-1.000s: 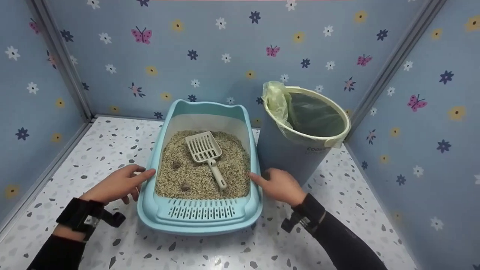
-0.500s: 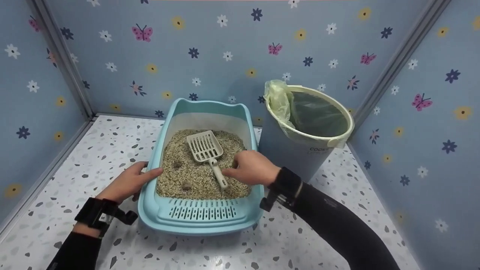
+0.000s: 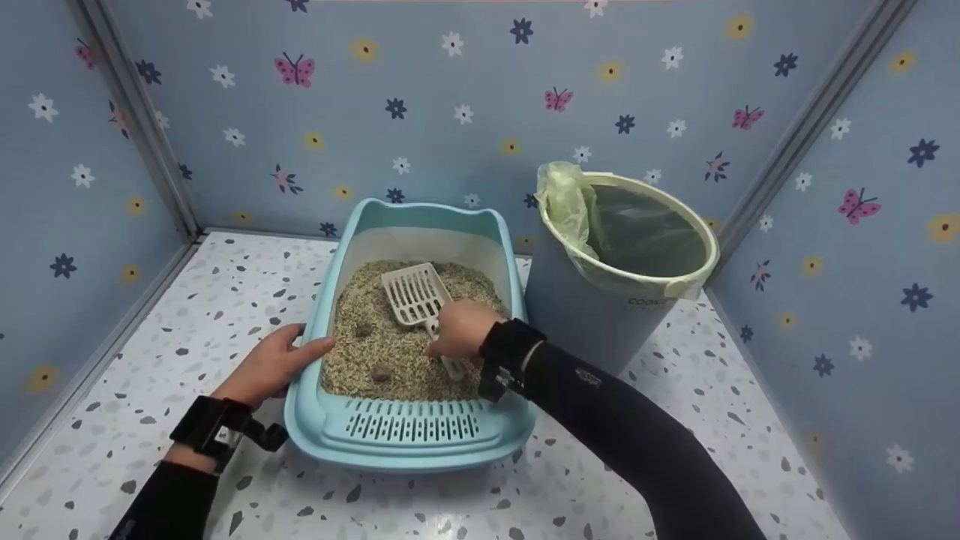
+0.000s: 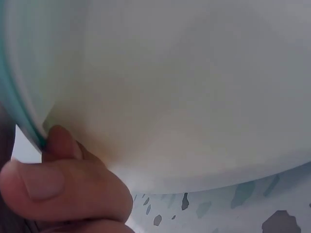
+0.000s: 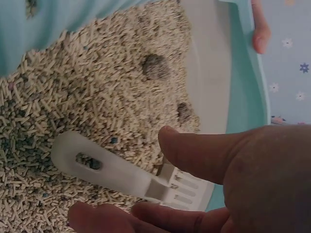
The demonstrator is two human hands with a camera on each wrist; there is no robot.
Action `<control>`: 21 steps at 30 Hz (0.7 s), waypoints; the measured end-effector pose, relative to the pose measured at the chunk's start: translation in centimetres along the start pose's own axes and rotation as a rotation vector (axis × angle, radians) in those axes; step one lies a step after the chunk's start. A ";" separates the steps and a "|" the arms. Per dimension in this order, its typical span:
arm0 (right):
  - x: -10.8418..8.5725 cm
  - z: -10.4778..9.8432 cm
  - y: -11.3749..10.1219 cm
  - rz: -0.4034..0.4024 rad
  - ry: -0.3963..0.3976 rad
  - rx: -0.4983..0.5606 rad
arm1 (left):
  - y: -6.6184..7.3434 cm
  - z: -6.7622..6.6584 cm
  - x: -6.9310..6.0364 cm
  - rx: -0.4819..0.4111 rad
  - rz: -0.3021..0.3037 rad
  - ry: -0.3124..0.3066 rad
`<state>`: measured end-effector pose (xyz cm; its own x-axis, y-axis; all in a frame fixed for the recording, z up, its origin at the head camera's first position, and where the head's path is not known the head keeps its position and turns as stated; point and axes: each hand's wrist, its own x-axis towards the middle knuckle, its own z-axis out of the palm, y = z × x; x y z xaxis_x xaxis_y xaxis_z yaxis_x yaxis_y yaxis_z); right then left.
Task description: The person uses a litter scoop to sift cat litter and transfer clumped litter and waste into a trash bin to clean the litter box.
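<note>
My left hand (image 3: 274, 366) holds the left rim of a light blue litter box (image 3: 405, 457), thumb laid over the edge; in the left wrist view its fingers (image 4: 82, 191) curl under that rim beside the pale outer wall. A beige slotted litter scoop (image 3: 415, 294) lies on the pellet litter (image 3: 379, 315), handle toward the front right. Over the handle is my right hand (image 3: 465, 330). In the right wrist view, the handle (image 5: 109, 165) shows between the spread thumb and fingers, which stand apart from it. Two dark clumps (image 3: 382, 373) (image 3: 364, 330) sit left of the scoop.
A tall grey-blue bin (image 3: 585, 322) stands close to the box's right side. Its yellowish liner bag (image 3: 564, 202) bunches over the cream rim. Patterned blue wall panels (image 3: 450, 97) enclose the back and sides of the speckled white floor (image 3: 247, 300).
My right hand has left the box's right rim and moved left over the scoop handle. My left hand has come in closer and taken hold of the left rim. The scoop lies as before.
</note>
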<state>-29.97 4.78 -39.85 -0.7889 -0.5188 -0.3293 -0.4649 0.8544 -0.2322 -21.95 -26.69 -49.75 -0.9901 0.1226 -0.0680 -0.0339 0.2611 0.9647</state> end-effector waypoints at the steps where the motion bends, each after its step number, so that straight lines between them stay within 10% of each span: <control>1: 0.2 0.1 0.0 -0.005 -0.007 -0.011 | 0.0 0.0 0.0 -0.003 -0.002 0.000; 13: 1.3 1.8 0.4 -0.019 0.009 -0.110 | 0.0 0.4 -0.1 -0.016 -0.008 -0.028; 21: 1.6 0.2 0.9 0.026 -0.060 0.003 | -0.2 0.4 -0.1 0.000 -0.012 -0.018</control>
<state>-31.60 4.73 -40.77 -0.7751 -0.4972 -0.3900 -0.4433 0.8676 -0.2251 -21.81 -26.34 -50.07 -0.9870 0.1373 -0.0838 -0.0453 0.2623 0.9639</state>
